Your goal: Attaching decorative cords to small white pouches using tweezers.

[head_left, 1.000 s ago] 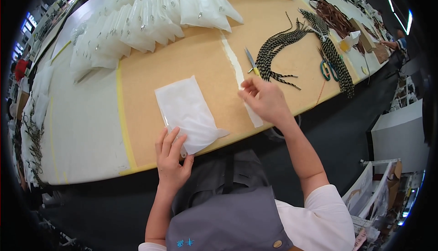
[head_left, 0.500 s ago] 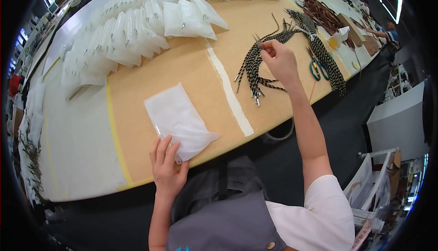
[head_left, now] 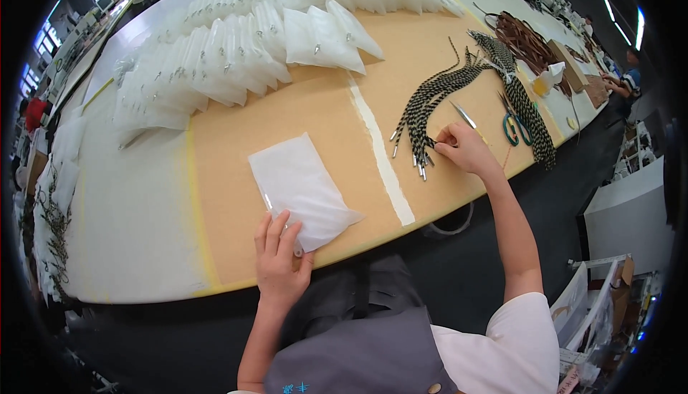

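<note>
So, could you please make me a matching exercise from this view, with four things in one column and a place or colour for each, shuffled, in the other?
Things:
1. left hand
2. scissors
3. right hand
4. strip

Places or colours:
A. at the lower ends of the black-and-tan cords
B. long, flat and white
C. at the near left edge of the white bag
D. teal-handled

Right pairs: 1-C, 2-D, 3-A, 4-B
</note>
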`<move>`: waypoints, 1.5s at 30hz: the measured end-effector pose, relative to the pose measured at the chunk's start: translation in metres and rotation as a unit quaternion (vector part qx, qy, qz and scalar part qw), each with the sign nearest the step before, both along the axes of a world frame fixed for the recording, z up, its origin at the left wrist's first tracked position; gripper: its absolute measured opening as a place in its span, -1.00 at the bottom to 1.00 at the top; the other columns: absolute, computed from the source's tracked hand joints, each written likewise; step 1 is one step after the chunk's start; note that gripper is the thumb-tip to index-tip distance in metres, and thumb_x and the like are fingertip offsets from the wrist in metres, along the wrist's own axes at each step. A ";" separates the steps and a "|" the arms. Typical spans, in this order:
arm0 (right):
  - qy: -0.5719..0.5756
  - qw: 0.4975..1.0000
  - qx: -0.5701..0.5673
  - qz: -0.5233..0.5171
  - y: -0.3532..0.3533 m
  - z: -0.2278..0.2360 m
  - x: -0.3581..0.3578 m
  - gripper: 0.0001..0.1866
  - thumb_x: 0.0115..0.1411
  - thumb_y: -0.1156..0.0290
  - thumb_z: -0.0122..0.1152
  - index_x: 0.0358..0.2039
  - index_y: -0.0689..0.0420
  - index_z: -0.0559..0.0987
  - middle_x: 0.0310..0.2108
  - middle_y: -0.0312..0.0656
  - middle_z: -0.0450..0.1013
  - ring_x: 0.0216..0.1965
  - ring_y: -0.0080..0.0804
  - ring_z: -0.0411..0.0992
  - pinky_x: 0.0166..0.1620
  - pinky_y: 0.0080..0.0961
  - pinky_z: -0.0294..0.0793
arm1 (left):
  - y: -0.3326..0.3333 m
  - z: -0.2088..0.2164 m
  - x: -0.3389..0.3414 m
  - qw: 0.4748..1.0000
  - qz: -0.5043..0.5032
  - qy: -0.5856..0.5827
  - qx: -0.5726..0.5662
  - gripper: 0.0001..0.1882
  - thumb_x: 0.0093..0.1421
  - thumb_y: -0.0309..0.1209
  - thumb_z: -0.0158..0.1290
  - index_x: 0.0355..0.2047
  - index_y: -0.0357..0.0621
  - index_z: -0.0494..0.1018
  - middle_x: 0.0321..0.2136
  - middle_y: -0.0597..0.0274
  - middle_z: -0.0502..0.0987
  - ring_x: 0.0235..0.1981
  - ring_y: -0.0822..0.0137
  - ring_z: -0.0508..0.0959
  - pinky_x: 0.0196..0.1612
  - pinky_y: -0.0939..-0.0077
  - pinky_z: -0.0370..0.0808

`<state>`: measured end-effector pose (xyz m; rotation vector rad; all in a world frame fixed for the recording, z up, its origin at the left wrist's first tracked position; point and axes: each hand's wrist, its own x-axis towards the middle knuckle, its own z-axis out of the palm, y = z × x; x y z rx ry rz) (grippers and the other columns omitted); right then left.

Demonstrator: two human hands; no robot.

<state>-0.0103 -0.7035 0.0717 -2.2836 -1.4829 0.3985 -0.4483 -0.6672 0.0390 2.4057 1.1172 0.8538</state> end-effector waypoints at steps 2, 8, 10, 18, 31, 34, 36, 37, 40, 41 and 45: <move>0.029 0.999 -0.011 0.012 0.003 0.000 0.005 -0.75 0.14 0.32 0.38 -0.29 0.26 0.63 -0.36 -0.13 0.59 -0.31 -0.33 0.57 -0.19 -0.41 0.55 | -0.001 -0.001 0.000 0.999 -0.019 -0.021 -0.021 -0.45 0.01 -0.55 0.29 0.08 -0.19 0.48 0.26 0.03 0.38 0.33 -0.18 0.26 0.30 0.04 0.31; 0.008 0.999 0.012 -0.035 0.007 0.018 -0.006 -0.76 0.15 0.35 0.34 -0.33 0.29 0.59 -0.46 -0.10 0.58 -0.41 -0.36 0.56 -0.27 -0.42 0.54 | -0.002 0.003 -0.013 0.999 -0.014 -0.034 -0.009 -0.34 -0.01 -0.52 0.29 0.16 -0.27 0.41 0.29 0.00 0.36 0.35 -0.19 0.27 0.31 0.04 0.33; 0.000 0.987 0.156 -0.025 0.007 0.036 -0.024 -0.82 0.19 0.43 0.29 -0.33 0.30 0.56 -0.49 -0.12 0.54 -0.44 -0.41 0.52 -0.31 -0.49 0.50 | -0.003 0.004 -0.021 0.998 -0.027 -0.045 -0.020 -0.36 0.02 -0.50 0.28 0.16 -0.26 0.41 0.28 -0.02 0.36 0.36 -0.17 0.26 0.32 0.04 0.33; 0.203 0.886 0.031 0.416 -0.059 0.145 -0.223 -0.80 -0.05 0.59 0.38 -0.33 0.17 0.67 -0.51 -0.23 0.49 -0.48 -0.48 0.45 -0.36 -0.59 0.40 | -0.028 0.032 -0.011 0.936 -0.248 -0.249 -0.021 -0.23 0.19 -0.16 0.27 0.33 -0.18 0.26 0.40 -0.14 0.18 0.45 -0.19 0.08 0.37 -0.10 0.04; 0.366 0.884 0.031 0.289 -0.070 0.106 -0.264 -0.87 0.05 0.61 0.33 -0.35 0.26 0.59 -0.57 -0.35 0.46 -0.54 -0.68 0.40 -0.44 -0.70 0.36 | -0.080 0.061 -0.030 0.802 -0.265 -0.350 -0.405 -0.84 0.45 -0.40 0.00 -0.11 -0.25 0.39 -0.44 0.28 0.53 -0.52 0.53 0.51 -0.43 0.59 0.46; 0.461 0.851 0.023 0.251 -0.081 0.082 -0.258 -0.79 0.08 0.51 0.42 -0.29 0.25 0.58 -0.46 -0.30 0.46 -0.42 -0.64 0.40 -0.32 -0.67 0.37 | -0.089 0.053 -0.029 0.767 -0.258 -0.377 -0.451 -0.82 0.44 -0.36 0.05 -0.12 -0.24 0.47 -0.44 0.31 0.54 -0.50 0.55 0.53 -0.43 0.63 0.45; 0.488 0.814 0.110 0.296 -0.079 0.061 -0.262 -0.80 -0.01 0.49 0.48 -0.32 0.14 0.69 -0.44 -0.24 0.48 -0.38 -0.48 0.41 -0.29 -0.59 0.37 | -0.088 0.045 -0.026 0.724 -0.266 -0.404 -0.492 -0.84 0.44 -0.36 0.06 -0.15 -0.21 0.48 -0.44 0.34 0.54 -0.51 0.57 0.53 -0.45 0.66 0.44; 0.461 0.824 0.109 0.312 -0.080 0.051 -0.258 -0.79 0.03 0.44 0.51 -0.30 0.13 0.69 -0.39 -0.25 0.45 -0.32 -0.48 0.37 -0.23 -0.58 0.34 | -0.088 0.039 -0.023 0.682 -0.267 -0.429 -0.529 -0.85 0.43 -0.35 0.08 -0.17 -0.18 0.50 -0.45 0.37 0.53 -0.51 0.58 0.53 -0.46 0.69 0.43; 0.522 0.790 0.127 0.295 -0.079 0.032 -0.264 -0.82 0.07 0.44 0.48 -0.30 0.15 0.70 -0.34 -0.19 0.49 -0.16 -0.29 0.45 0.03 -0.39 0.44 | -0.089 0.020 -0.023 0.671 -0.259 -0.435 -0.542 -0.86 0.39 -0.38 0.13 -0.17 -0.20 0.52 -0.34 0.29 0.58 -0.36 0.51 0.59 -0.31 0.65 0.51; 0.496 0.781 0.157 0.347 -0.072 0.029 -0.264 -0.82 0.12 0.39 0.47 -0.30 0.17 0.69 -0.31 -0.13 0.57 -0.05 -0.20 0.48 0.12 -0.25 0.42 | -0.084 0.022 -0.026 0.764 -0.263 -0.416 -0.416 -0.87 0.36 -0.43 0.14 -0.18 -0.24 0.53 -0.32 0.23 0.59 -0.32 0.44 0.60 -0.24 0.58 0.52; 0.852 0.404 0.105 0.316 -0.084 0.036 -0.241 -0.81 0.36 0.43 0.24 -0.27 0.33 0.64 -0.43 0.01 0.58 -0.36 -0.02 0.59 -0.31 -0.21 0.62 | -0.041 0.036 -0.061 0.873 -0.148 -0.365 -0.286 -0.88 0.31 -0.54 0.12 -0.19 -0.32 0.58 -0.14 0.05 0.64 -0.11 0.23 0.62 -0.01 0.42 0.51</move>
